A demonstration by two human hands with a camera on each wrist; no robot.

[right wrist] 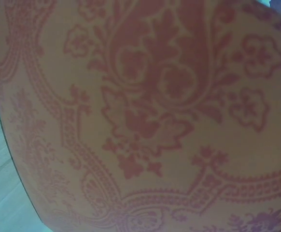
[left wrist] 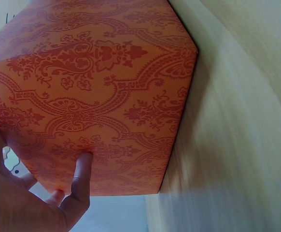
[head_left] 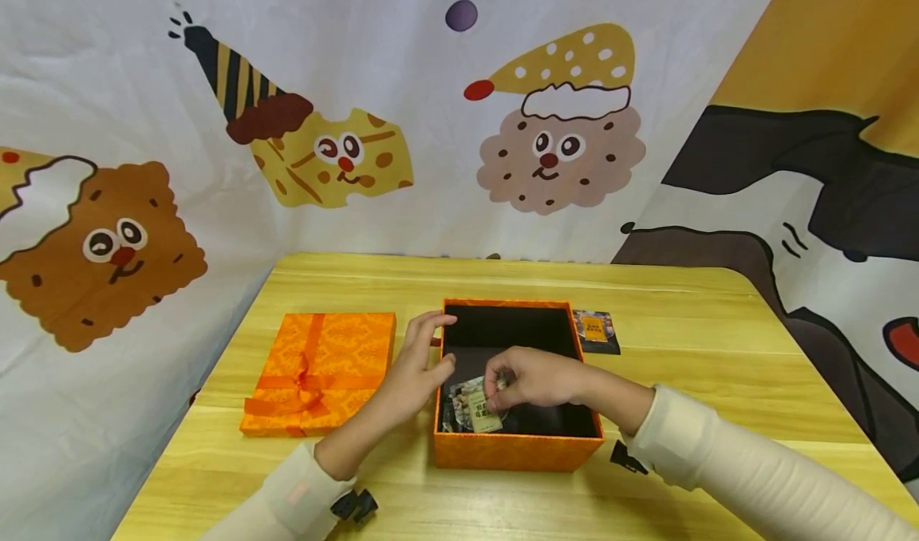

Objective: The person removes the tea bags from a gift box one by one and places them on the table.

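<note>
- I see characters, too small to read, on the glossy pale-labelled packet (head_left: 484, 416) the right hand (head_left: 534, 377) pinches, inside the orange patterned box (head_left: 517, 452), near its front-left corner.
- Left hand (head_left: 415, 372): loose fingers touching the box's left wall.
- Left of the box, orange ribboned lid (head_left: 352, 357); right, dark square packet (head_left: 596, 342).
- Beneath, yellow wood-grain table (head_left: 668, 325); behind, white cartoon-print cloth (head_left: 424, 62).

I see the box (head_left: 506, 452) in matt printed paper, the packet (head_left: 484, 420) in shiny plastic, the counter (head_left: 668, 309) in smooth wood.
</note>
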